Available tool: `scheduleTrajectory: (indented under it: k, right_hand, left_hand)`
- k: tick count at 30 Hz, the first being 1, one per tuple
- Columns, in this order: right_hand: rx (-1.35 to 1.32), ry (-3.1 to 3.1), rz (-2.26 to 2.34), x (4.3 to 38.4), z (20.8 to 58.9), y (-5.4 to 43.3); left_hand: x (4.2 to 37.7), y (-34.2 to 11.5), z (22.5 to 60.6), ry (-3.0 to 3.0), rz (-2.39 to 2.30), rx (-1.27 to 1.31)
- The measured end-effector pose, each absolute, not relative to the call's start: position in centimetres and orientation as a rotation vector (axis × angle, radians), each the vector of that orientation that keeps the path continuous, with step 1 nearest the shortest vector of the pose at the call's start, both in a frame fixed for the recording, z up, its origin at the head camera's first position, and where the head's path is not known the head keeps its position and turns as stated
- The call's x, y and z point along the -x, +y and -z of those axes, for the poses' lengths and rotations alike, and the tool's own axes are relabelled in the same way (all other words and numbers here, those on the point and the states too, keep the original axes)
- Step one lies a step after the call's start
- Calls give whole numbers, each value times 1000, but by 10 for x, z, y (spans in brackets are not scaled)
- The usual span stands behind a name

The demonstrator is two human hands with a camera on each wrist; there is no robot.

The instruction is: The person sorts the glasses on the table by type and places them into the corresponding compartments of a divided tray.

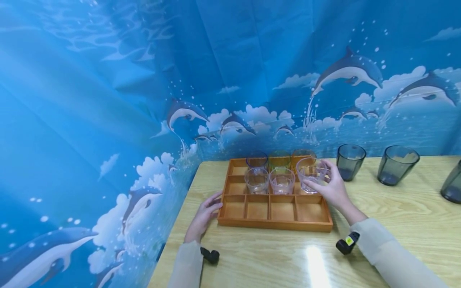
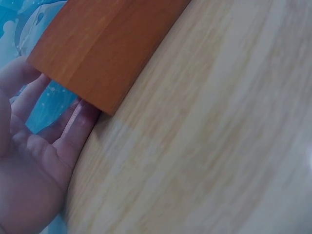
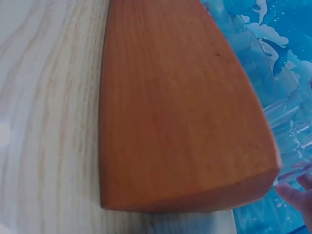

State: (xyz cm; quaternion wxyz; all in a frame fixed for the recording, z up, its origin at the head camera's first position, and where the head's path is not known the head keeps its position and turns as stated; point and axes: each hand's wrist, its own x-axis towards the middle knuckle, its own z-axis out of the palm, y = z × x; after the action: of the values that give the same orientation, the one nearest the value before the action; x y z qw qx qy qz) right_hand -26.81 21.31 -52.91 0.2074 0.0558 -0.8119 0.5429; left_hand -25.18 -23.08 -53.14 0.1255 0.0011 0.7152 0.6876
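My right hand (image 1: 333, 188) grips a clear drinking glass (image 1: 311, 170), thumb on the near side and fingers round its right. The glass is upright over the middle row's right-hand compartment of a brown wooden divided tray (image 1: 275, 225). To its left in that row stand a clear glass (image 1: 257, 182) and a faintly pink one (image 1: 282, 182). Behind them are a blue-rimmed glass (image 1: 257, 159), a yellow-green glass (image 1: 279, 159) and an amber glass (image 1: 303, 154). With fingers fairly straight, my left hand (image 1: 203, 218) touches the tray's left side, its fingertips at the wooden edge (image 2: 92, 73).
Right of the tray, dark grey tumblers stand on the light wooden table (image 1: 259, 256): one tumbler (image 1: 350, 162) near my right hand, another tumbler (image 1: 397, 165) further right, and a third (image 1: 454, 184) cut off by the frame. A blue dolphin-print curtain (image 1: 252, 80) hangs behind and left.
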Motion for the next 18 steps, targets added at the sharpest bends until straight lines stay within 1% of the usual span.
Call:
scheduleTrajectory:
  k: [3,7,18]
  right_hand:
    - [-169,-2249,-1488,274,539,217]
    - [-181,-2253,-1489,273,536,215]
    - [-253,-2260,-1561,246,494,200]
  left_hand:
    - [252,-231,533,2084,-1994,2]
    - [253,-232,533,2094,-1988,-4]
    - [252,-233,534,2079,-1993,-10]
